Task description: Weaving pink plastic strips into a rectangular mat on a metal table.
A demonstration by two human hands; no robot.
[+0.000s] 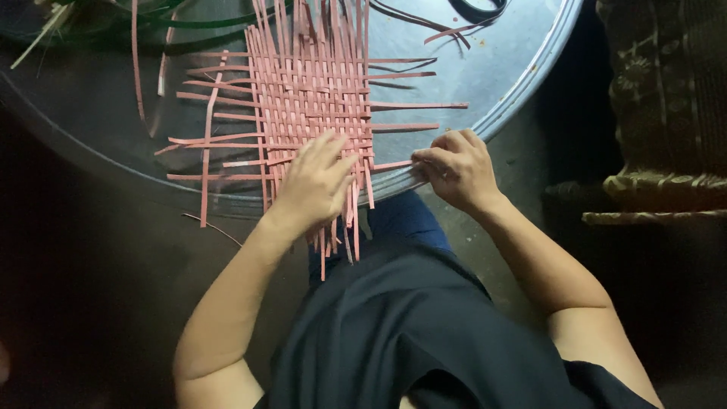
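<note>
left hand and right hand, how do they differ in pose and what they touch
The left hand lies flat with fingers spread on the woven pink mat; the right hand is curled, pinching one pink strip at the mat's edge. The left sits over the weave, the right beside it. Both are bare, at the round metal tray.

Woven mat (310,98) lies on round table (500,83)

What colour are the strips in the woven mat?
Pink woven mat, seen in the head view.

Pink strips form a checkered woven mat (310,98) on a silver-grey round tray (500,83); green strips (189,23) beside.
</note>
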